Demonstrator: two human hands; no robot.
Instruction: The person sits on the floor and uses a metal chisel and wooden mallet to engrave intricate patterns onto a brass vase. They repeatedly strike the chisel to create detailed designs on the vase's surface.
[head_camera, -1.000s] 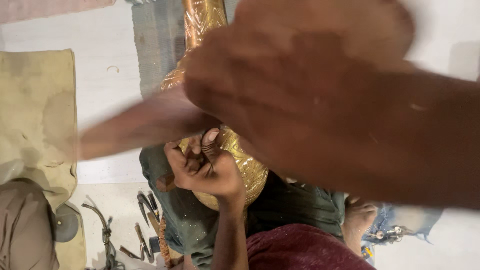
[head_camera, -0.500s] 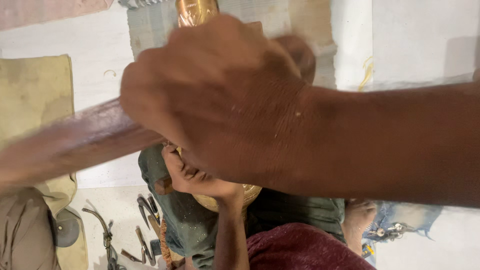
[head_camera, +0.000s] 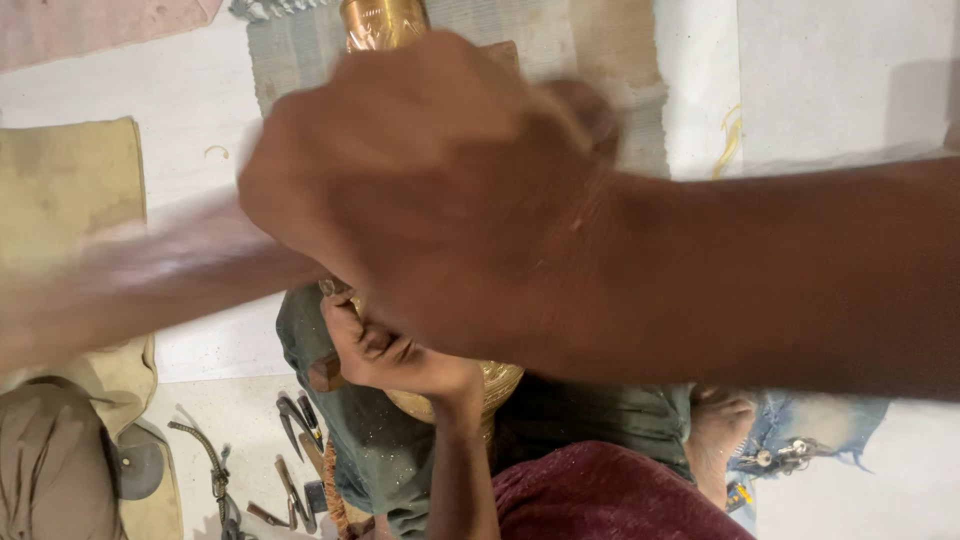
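From the head view, my right hand (head_camera: 420, 190) is very near the camera, closed tight in a fist around a wooden handle (head_camera: 130, 280). The handle runs out to the left and is blurred, so I cannot tell what kind of head it carries.

Lower down, my left hand (head_camera: 385, 350) has its grip closed around a small dark tool (head_camera: 327, 372), pressed against the brass vessel (head_camera: 385, 22). The vessel lies across my lap, over the green cloth (head_camera: 370, 440); its neck shows at the top, and its round body (head_camera: 495, 385) shows under my right wrist.

To do this step well, I judge that my left grip must keep the tool steady and square to the metal, with the fingers (head_camera: 372, 342) out of the way of the strike, and each blow should be short and even.

On the floor (head_camera: 820, 80), at the lower left, some pliers and other hand tools (head_camera: 290, 450) lie beside my leg.
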